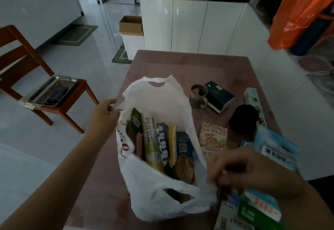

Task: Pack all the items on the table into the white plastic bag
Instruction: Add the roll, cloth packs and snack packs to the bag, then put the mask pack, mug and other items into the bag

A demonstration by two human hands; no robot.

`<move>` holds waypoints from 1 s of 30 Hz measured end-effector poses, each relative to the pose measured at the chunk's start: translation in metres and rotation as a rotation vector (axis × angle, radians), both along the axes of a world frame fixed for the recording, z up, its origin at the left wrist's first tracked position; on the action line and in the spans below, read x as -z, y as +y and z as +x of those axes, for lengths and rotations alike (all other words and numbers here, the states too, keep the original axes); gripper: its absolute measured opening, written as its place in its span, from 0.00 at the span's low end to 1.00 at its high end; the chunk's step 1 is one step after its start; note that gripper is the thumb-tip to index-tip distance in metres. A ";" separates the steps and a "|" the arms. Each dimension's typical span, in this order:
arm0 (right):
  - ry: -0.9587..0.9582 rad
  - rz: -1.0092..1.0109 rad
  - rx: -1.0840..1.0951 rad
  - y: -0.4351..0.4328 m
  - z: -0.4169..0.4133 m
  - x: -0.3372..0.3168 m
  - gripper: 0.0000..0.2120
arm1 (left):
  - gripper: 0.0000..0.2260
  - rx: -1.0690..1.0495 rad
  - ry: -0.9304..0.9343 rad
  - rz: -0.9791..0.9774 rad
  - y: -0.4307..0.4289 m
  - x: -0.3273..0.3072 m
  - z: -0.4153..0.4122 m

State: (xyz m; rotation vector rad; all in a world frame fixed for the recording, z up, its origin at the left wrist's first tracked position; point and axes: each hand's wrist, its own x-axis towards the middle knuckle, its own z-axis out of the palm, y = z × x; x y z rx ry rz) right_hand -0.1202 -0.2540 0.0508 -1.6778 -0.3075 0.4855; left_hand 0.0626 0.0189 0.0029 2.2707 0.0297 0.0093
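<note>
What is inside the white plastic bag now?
The white plastic bag holds upright packets: a dark green pack, a PE wrap roll, a blue-striped pack, a yellow-edged pack and a biscuit pack. Anything beneath them is covered.

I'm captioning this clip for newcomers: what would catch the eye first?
The white plastic bag at centre, held open by the left hand and right hand, already stuffed with upright packets. To its right on the pinkish table wait a tan Squirrels snack box and a ceramic mug.
</note>
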 end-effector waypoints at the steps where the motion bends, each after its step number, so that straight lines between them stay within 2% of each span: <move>1: -0.005 -0.095 0.224 0.000 0.007 0.010 0.07 | 0.19 0.006 0.000 0.020 -0.001 0.001 0.001; 2: -0.019 -0.259 0.432 0.003 0.015 0.022 0.09 | 0.20 0.015 0.004 0.038 -0.002 0.003 0.002; 3: 0.010 -0.432 0.553 0.011 0.025 0.029 0.17 | 0.21 0.024 0.015 0.053 -0.005 0.005 0.003; 5: 0.181 -0.633 0.560 0.027 0.042 0.045 0.43 | 0.26 0.036 0.078 0.132 -0.008 0.009 0.004; 6: 0.237 -0.685 0.526 0.034 0.049 0.057 0.47 | 0.27 0.045 0.111 0.227 -0.009 0.012 0.003; 7: 0.251 -0.725 0.529 0.039 0.055 0.067 0.44 | 0.27 0.061 0.129 0.340 -0.008 0.016 0.002; 8: 0.222 -0.735 0.556 0.044 0.063 0.076 0.35 | 0.23 0.074 0.131 0.429 -0.006 0.020 0.002; 10: 0.161 -0.588 0.627 0.058 0.075 0.082 0.14 | 0.17 0.093 0.120 0.438 -0.004 0.023 0.005; 11: 0.135 -0.470 0.656 0.063 0.081 0.080 0.10 | 0.17 0.109 0.103 0.394 -0.004 0.022 0.010; 16: -0.024 -0.087 0.756 0.066 0.089 0.058 0.10 | 0.16 0.081 0.104 0.094 -0.014 0.004 0.034; 19: -0.002 -0.004 0.760 0.049 0.084 0.069 0.13 | 0.17 0.049 0.102 -0.052 -0.016 -0.004 0.042; 23: 0.067 -0.087 0.865 0.009 0.073 0.097 0.09 | 0.16 0.108 0.115 0.069 -0.023 -0.002 0.042; 27: 0.135 -0.051 0.962 -0.019 0.065 0.110 0.07 | 0.17 0.090 0.067 0.108 -0.028 0.001 0.039; 29: 0.205 -0.090 1.097 -0.032 0.067 0.125 0.11 | 0.18 0.107 0.047 0.166 -0.027 0.001 0.038; 30: 0.244 -0.201 1.138 -0.039 0.070 0.136 0.15 | 0.20 0.120 0.073 0.227 -0.026 -0.001 0.035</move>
